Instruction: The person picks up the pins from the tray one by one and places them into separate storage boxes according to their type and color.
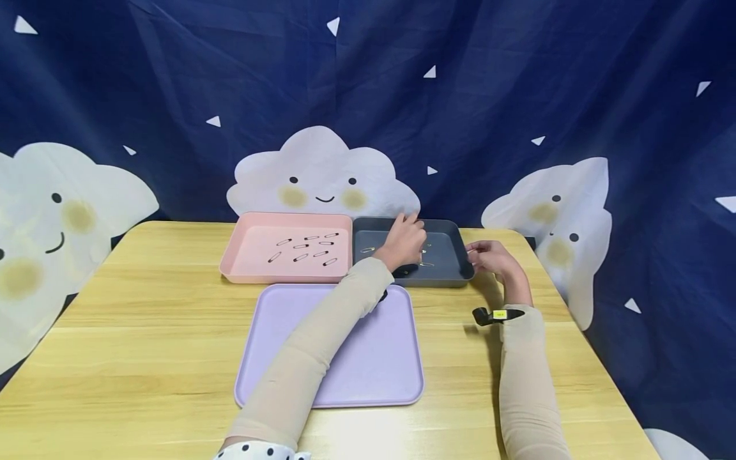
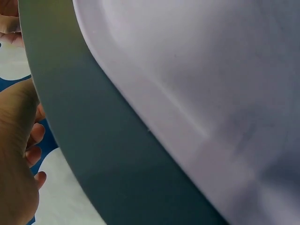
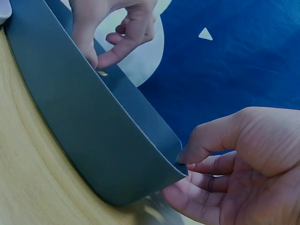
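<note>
In the head view my left hand (image 1: 404, 241) reaches over the near wall into the dark grey tray (image 1: 439, 282). Its thumb and forefinger come together in the right wrist view, with a bit of a gold safety pin (image 3: 102, 73) showing at the fingertips. Other gold safety pins (image 1: 368, 250) lie on that tray's floor, partly hidden by the hand. My right hand (image 3: 234, 164) grips the tray's right end, thumb on the inside of the rim and fingers outside. In the left wrist view the grey outer wall (image 2: 108, 126) covers the left fingertips.
Left of the grey tray, against it, stands a pink tray (image 1: 287, 279) holding several dark safety pins (image 1: 301, 257). A flat lilac tray (image 1: 368, 383) lies in front, under my left forearm. Behind the wooden table (image 1: 144, 358) hangs a blue cloud-patterned curtain (image 1: 368, 76).
</note>
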`<act>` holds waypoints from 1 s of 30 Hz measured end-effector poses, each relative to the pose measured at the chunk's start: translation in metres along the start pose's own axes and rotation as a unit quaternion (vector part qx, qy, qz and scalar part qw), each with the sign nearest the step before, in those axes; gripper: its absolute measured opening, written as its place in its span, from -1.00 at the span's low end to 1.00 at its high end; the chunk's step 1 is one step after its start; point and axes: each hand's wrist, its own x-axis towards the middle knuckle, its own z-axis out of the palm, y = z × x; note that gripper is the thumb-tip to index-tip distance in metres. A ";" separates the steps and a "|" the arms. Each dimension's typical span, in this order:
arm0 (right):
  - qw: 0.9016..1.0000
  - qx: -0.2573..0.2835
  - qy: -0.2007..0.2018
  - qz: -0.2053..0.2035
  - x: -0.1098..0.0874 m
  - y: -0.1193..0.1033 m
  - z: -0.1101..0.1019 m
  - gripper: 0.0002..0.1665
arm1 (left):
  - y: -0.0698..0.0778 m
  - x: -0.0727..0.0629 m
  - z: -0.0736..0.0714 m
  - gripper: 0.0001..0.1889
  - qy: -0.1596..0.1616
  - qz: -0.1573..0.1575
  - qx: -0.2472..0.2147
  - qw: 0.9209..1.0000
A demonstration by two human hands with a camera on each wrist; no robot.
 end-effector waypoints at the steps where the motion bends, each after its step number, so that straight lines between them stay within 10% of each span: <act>1: 1.000 0.000 0.000 0.000 0.000 -0.001 0.000 -0.43 | 0.000 0.000 0.000 -0.77 -0.002 -0.001 -0.001 1.000; 30: 1.000 0.000 -0.006 -0.002 -0.002 0.000 0.001 -0.41 | -0.009 -0.011 -0.020 -0.83 0.025 -0.003 -0.023 0.999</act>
